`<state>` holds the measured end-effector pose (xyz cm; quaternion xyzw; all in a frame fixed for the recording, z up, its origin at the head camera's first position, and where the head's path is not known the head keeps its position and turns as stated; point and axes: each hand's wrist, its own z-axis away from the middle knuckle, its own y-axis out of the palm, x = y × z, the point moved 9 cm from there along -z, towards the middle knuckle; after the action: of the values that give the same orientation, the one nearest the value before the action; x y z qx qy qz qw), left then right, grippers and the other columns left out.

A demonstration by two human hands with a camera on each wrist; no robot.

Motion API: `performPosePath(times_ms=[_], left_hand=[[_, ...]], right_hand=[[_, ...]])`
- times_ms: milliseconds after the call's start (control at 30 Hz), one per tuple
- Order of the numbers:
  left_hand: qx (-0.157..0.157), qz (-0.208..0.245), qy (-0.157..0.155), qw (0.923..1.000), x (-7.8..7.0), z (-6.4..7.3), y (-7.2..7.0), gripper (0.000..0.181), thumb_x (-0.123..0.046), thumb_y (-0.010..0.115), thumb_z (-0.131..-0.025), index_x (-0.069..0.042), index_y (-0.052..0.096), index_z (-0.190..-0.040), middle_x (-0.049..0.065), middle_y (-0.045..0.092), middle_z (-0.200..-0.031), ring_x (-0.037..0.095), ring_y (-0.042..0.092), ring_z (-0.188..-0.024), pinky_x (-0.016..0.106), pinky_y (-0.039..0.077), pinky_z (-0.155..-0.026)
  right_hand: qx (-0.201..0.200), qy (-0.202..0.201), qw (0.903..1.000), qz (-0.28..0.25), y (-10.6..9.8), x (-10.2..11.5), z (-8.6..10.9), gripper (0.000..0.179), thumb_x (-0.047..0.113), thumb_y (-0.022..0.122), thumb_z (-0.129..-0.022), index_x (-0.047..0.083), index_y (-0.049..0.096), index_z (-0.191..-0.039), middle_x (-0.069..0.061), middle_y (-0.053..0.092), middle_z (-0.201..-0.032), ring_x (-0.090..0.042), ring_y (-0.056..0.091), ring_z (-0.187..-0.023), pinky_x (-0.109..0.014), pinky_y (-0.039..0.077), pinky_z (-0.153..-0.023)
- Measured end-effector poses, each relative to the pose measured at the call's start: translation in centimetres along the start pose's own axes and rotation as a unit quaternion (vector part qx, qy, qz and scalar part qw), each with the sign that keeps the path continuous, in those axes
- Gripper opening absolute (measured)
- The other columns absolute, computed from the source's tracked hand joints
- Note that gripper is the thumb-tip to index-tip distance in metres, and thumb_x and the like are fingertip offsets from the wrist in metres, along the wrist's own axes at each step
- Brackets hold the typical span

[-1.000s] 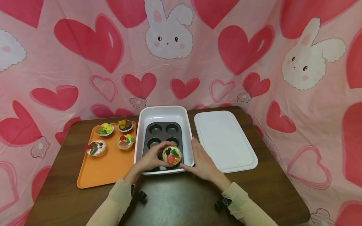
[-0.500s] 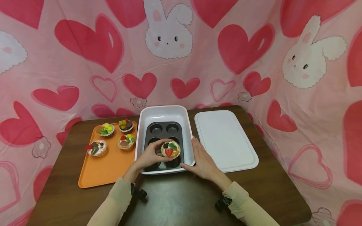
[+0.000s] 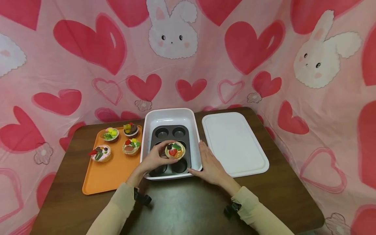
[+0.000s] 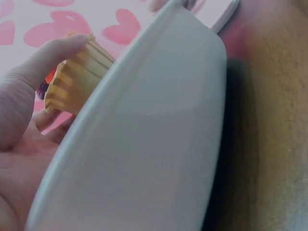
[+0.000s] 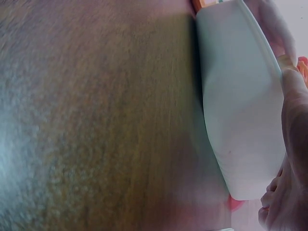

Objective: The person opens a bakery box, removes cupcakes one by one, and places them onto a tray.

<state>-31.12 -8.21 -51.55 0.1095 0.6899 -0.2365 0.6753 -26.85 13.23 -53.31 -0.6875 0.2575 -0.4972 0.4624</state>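
Note:
My left hand (image 3: 155, 159) grips a fruit tart (image 3: 175, 150) by its sides, above a dark muffin tin (image 3: 170, 130). The tart has a strawberry, a green leaf and dark berries on top; its ridged golden crust shows in the left wrist view between thumb and fingers. The muffin tin lies inside a white rectangular tub (image 3: 152, 119), and its cups that show hold nothing. With straight fingers, my right hand (image 3: 212, 165) rests against the tub's right front corner, its thumb at the front rim.
On the left, an orange tray (image 3: 108, 176) carries several decorated cupcakes and tarts, one of them a pink-topped cupcake (image 3: 101, 153). A white cutting board (image 3: 235, 143) lies right of the tub. A heart-patterned cloth (image 3: 211, 65) hangs behind the brown table (image 3: 182, 209).
My left hand has lifted the tart and shifted it slightly left and away from me, uncovering the front right cup of the muffin tin. The right hand stays at the tub.

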Motion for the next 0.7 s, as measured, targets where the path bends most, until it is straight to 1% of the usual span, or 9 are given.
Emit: performPosePath(times_ms=[100, 200, 367, 467, 600, 700], left_hand=[[-0.004, -0.001, 0.004, 1.0000, -0.8, -0.1, 0.0, 0.074, -0.006, 0.090, -0.090, -0.007, 0.056, -0.155, 0.022, 0.066, -0.146, 0.027, 0.066, -0.122, 0.019, 0.059, -0.104], [-0.011, -0.004, 0.002, 0.9999, -1.4, -0.1, -0.2, 0.074, -0.005, 0.089, -0.090, -0.007, 0.054, -0.156, 0.022, 0.064, -0.147, 0.028, 0.064, -0.125, 0.020, 0.058, -0.107], [-0.018, -0.003, -0.004, 0.9998, -2.0, 0.1, -0.5, 0.075, -0.004, 0.088, -0.091, -0.007, 0.053, -0.157, 0.021, 0.062, -0.149, 0.029, 0.061, -0.129, 0.027, 0.057, -0.112], [-0.021, 0.000, -0.005, 0.9998, -2.4, 0.5, -0.5, 0.075, -0.005, 0.088, -0.091, -0.007, 0.052, -0.157, 0.022, 0.061, -0.150, 0.030, 0.061, -0.130, 0.030, 0.057, -0.112], [-0.032, 0.007, -0.020, 0.9993, -2.3, 1.2, -1.0, 0.076, -0.006, 0.088, -0.091, -0.012, 0.052, -0.158, 0.019, 0.060, -0.152, 0.031, 0.060, -0.133, 0.027, 0.058, -0.110], [-0.044, 0.007, -0.030, 0.9986, -2.0, 1.8, -1.5, 0.076, -0.007, 0.088, -0.091, -0.015, 0.053, -0.158, 0.017, 0.060, -0.152, 0.033, 0.059, -0.136, 0.030, 0.057, -0.112]], right_hand=[[-0.003, 0.000, 1.0000, -0.006, -0.3, 0.0, 0.0, 0.126, 0.067, 0.073, -0.095, -0.001, 0.004, -0.175, -0.021, 0.009, -0.186, -0.040, 0.015, -0.173, -0.058, 0.022, -0.139], [-0.001, 0.005, 1.0000, -0.006, -0.4, -0.1, 0.0, 0.127, 0.067, 0.074, -0.094, 0.000, 0.003, -0.175, -0.020, 0.008, -0.186, -0.039, 0.014, -0.173, -0.058, 0.022, -0.139], [0.005, 0.008, 1.0000, -0.003, -0.3, -0.2, 0.0, 0.127, 0.067, 0.073, -0.095, 0.001, 0.001, -0.176, -0.020, 0.007, -0.186, -0.039, 0.014, -0.173, -0.058, 0.021, -0.139], [0.007, 0.008, 0.9999, -0.006, -0.2, -0.2, 0.0, 0.127, 0.067, 0.074, -0.095, 0.001, 0.001, -0.176, -0.020, 0.007, -0.186, -0.039, 0.013, -0.173, -0.058, 0.021, -0.139], [0.006, 0.006, 0.9999, -0.013, -0.2, 0.0, 0.0, 0.127, 0.066, 0.075, -0.094, 0.001, 0.002, -0.176, -0.020, 0.007, -0.186, -0.040, 0.013, -0.173, -0.059, 0.021, -0.139], [0.007, 0.006, 0.9999, -0.014, -0.1, 0.1, -0.1, 0.126, 0.065, 0.074, -0.095, 0.000, 0.002, -0.175, -0.020, 0.008, -0.186, -0.039, 0.013, -0.173, -0.059, 0.021, -0.139]])
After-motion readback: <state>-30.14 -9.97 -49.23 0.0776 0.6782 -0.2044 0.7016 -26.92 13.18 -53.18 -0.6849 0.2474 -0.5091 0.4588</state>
